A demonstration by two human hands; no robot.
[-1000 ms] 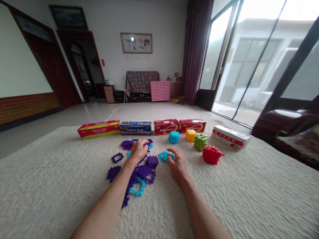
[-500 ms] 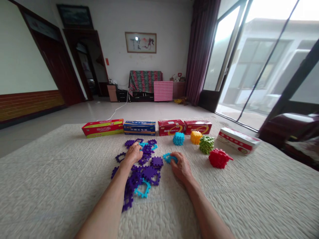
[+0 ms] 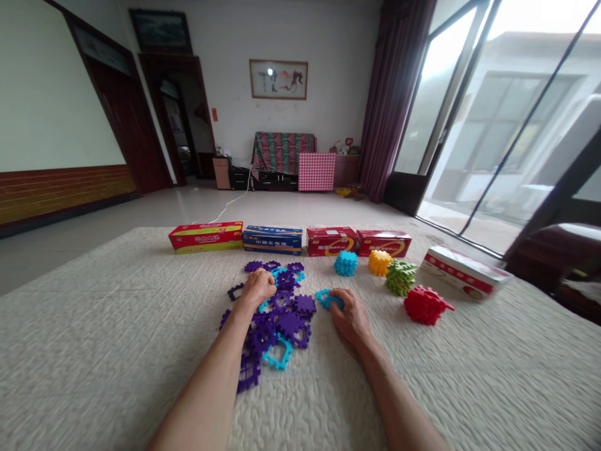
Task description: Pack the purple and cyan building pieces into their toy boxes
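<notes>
Reaching forward in the head view, the left hand (image 3: pixel 256 289) lies over the upper purple pieces (image 3: pixel 288 324), its fingers curled nearly closed; whether its grip has a piece cannot be told. The right hand, (image 3: pixel 351 315) at about four o'clock from it, has its grip narrowed around some light-blue pieces, (image 3: pixel 323 297) which rest at the purple heap's two o'clock. A light-blue frame (image 3: pixel 280 366) lies at the heap's six o'clock.

The quilted cover (image 3: pixel 141 338) spreads wide toward nine o'clock of the left arm, and a strip of it runs between the right hand and a red cluster (image 3: pixel 425 305) at three. Green, (image 3: pixel 400 278) yellow (image 3: pixel 380 263) and blue (image 3: pixel 346 264) blocks curve from two toward one. Boxes line the far edge: red-and-yellow (image 3: pixel 206 238) at eleven, dark-blue (image 3: pixel 272 240) at twelve, two red boxes (image 3: pixel 331 242) toward one.

Compared with a second ago, the view has swung left, and the left hand sits farther toward nine o'clock over the heap. The right hand stays at the light-blue pieces.
</notes>
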